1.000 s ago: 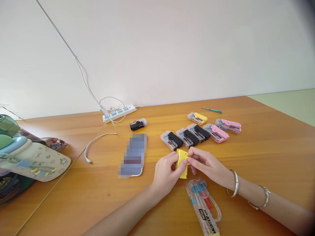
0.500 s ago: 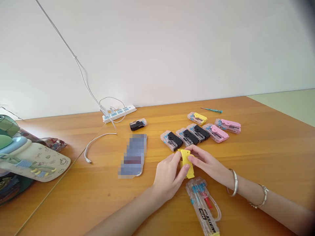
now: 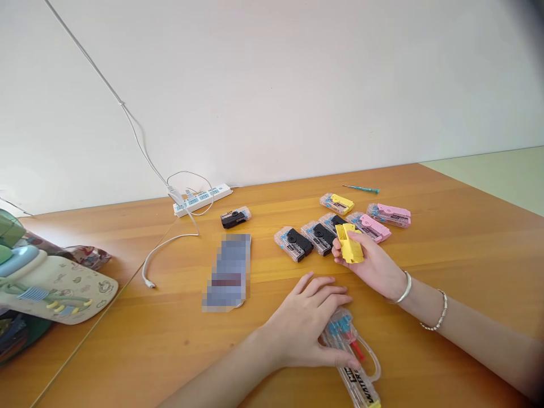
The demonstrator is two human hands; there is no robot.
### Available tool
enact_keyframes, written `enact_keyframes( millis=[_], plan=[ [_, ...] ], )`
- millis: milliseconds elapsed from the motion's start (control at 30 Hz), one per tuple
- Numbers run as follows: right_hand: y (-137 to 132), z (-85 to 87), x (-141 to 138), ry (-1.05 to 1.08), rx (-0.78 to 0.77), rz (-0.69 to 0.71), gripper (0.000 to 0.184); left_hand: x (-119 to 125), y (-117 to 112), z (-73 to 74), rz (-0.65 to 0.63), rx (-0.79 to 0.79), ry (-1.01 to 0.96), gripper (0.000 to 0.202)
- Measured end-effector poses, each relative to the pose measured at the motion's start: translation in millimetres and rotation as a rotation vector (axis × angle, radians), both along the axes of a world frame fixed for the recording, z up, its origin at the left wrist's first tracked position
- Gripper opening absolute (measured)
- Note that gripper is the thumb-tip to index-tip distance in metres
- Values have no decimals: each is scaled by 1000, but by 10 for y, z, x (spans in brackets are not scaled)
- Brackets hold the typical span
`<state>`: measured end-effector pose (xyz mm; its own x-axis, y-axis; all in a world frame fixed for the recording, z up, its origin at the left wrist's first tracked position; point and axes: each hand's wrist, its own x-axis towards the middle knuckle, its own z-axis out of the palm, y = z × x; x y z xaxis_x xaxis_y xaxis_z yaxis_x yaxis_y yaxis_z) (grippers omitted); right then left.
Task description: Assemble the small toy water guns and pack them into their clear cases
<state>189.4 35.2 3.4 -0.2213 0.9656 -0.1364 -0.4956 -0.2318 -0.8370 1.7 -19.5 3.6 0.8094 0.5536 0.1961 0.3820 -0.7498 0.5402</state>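
My right hand [image 3: 372, 266] holds a small yellow plastic piece [image 3: 349, 243] between thumb and fingers, lifted a little above the wooden table [image 3: 446, 249]. My left hand [image 3: 308, 323] lies with fingers spread and rests on the near clear plastic case [image 3: 355, 362], which holds blue and red parts. Behind the yellow piece lies a row of small clear cases with black covers [image 3: 295, 242], pink covers [image 3: 369, 226] and one with a yellow cover [image 3: 337, 203].
A white power strip [image 3: 203, 198] with a loose white cable [image 3: 164, 246] sits by the wall. A blurred flat object [image 3: 228, 272], another black-covered case [image 3: 235, 216], a teal screwdriver [image 3: 361, 188] and a patterned bag [image 3: 51, 283] at the left also lie on the table.
My right hand has carried the yellow piece up and away toward the row of cases. My left hand let go of it and dropped onto the near clear case.
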Motion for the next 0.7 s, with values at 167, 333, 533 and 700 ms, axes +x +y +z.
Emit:
enact_keyframes(
  millis=[167, 333, 533, 700],
  plan=[
    [-23, -45, -35, -102, 35, 62, 19, -10, 35, -7, 49, -37, -5, 58],
    [-47, -32, -47, -187, 78, 109, 26, -17, 66, 20, 27, -131, -38, 50],
    [-29, -56, -26, -222, 96, 155, 30, -15, 94, 16, 75, -277, -116, 41],
    [-4, -72, -27, -215, 101, 175, 35, -32, 141, -40, 157, -491, -288, 39]
  ],
)
